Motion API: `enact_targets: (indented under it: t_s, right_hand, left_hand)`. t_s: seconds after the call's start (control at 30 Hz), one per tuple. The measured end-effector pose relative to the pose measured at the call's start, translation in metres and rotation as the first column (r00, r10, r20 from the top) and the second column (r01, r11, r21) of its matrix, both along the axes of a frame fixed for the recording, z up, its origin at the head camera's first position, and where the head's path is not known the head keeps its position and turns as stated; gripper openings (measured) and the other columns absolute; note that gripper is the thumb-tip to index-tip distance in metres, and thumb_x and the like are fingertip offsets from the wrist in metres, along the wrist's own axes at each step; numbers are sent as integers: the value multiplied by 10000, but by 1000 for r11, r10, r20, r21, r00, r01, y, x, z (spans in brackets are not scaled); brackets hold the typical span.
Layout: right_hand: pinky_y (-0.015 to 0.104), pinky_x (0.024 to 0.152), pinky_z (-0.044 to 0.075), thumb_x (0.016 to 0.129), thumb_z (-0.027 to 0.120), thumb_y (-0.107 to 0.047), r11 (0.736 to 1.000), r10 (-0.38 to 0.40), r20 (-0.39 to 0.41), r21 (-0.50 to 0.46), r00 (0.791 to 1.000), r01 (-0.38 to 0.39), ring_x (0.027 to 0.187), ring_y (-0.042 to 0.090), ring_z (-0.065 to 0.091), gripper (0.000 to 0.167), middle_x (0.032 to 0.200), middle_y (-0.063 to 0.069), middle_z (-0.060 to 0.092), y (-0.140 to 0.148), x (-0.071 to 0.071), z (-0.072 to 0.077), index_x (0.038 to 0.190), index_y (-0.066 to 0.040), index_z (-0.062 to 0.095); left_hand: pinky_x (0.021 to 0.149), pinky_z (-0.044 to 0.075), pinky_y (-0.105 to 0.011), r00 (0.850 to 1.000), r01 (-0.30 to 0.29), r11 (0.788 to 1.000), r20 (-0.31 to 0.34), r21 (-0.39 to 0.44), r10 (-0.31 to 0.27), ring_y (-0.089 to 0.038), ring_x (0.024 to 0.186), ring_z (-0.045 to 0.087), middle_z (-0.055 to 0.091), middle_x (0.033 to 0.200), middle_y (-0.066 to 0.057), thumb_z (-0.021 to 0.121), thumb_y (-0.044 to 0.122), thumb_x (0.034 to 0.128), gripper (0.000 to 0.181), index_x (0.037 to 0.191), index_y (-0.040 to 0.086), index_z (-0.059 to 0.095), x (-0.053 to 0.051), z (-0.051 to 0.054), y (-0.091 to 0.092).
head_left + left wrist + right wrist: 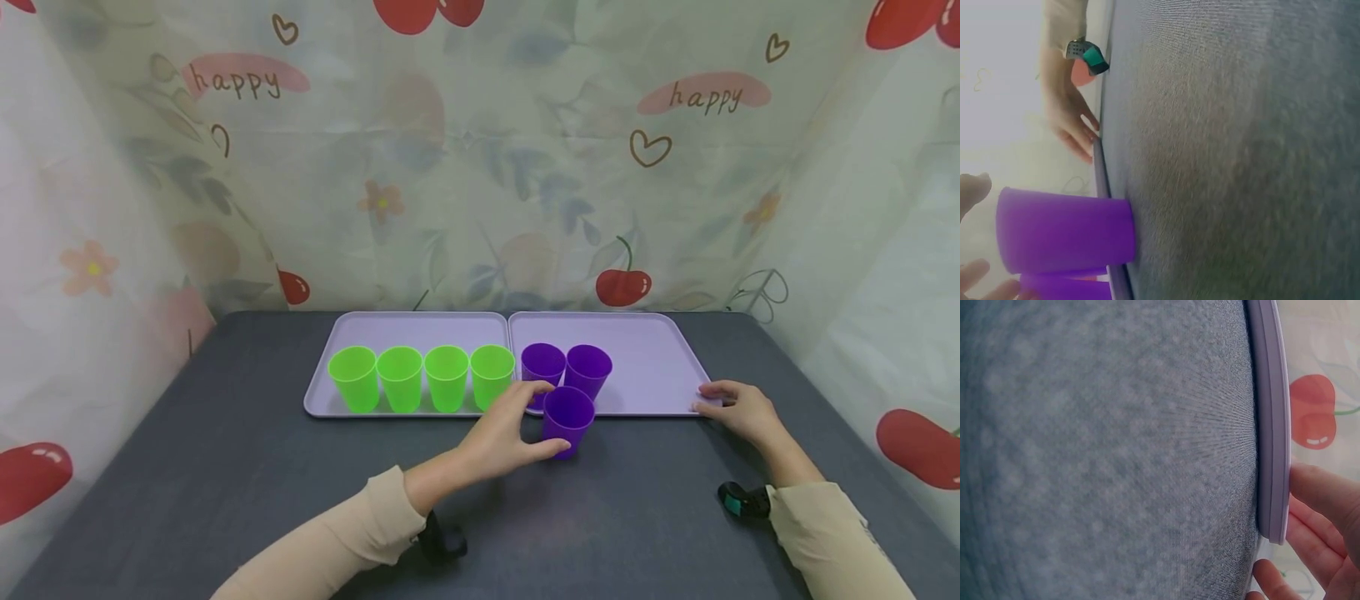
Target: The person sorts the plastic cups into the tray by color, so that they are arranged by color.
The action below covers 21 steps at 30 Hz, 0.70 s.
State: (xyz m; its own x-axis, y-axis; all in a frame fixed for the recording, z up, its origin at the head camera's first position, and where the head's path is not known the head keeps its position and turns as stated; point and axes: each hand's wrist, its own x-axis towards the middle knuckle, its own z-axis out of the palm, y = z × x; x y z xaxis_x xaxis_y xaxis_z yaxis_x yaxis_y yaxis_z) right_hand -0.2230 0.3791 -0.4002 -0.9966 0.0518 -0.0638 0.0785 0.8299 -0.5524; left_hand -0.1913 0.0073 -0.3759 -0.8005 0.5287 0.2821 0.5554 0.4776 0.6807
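Observation:
In the head view my left hand [502,437] reaches round a purple cup [568,421] on the cloth in front of the trays. My fingertips come near its rim and my thumb lies before its side. The left wrist view shows this purple cup [1063,231] upright, with my thumb [972,190] just off its rim. Behind it stand two more purple cups [589,367] on the right tray [645,367]. My right hand [738,408] rests on that tray's near right corner. Its fingertips touch the rim [1275,425] in the right wrist view.
Several green cups [401,379] stand in a row on the left tray [420,327], which adjoins the right tray. A dark grey cloth [225,467] covers the table. Patterned curtain [480,167] hangs at the back and both sides.

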Motion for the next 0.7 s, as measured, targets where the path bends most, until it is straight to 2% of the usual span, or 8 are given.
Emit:
enact_targets:
  t_s: [0.23,0.47,0.7]
  right_hand:
    - [534,869,445,868,643,-336,1000,1,0,-1,1000,-1,1107,472,510,544,1220,317,546,0,0,0,1195,88,549]
    - [539,877,441,876,632,-341,1000,3,15,-5,1000,-2,1114,474,500,547,1234,322,532,0,0,1,1204,87,542]
    - [537,872,443,876,634,-331,1000,6,15,-7,1000,-6,1106,471,505,540,1231,320,538,-1,1,2,1201,90,544]
  left_hand:
    - [964,452,-332,998,-35,998,48,57,32,-192,1159,488,498,1291,-74,737,319,786,664,1333,94,435,3,-3,10]
    - [940,460,-310,997,-71,996,42,48,69,-204,1157,487,496,1286,-80,734,298,790,631,1316,105,444,2,-3,20]
    - [957,438,-343,996,-89,995,19,47,88,-225,1174,479,513,1271,-97,743,271,780,615,1296,97,457,-1,-3,25]
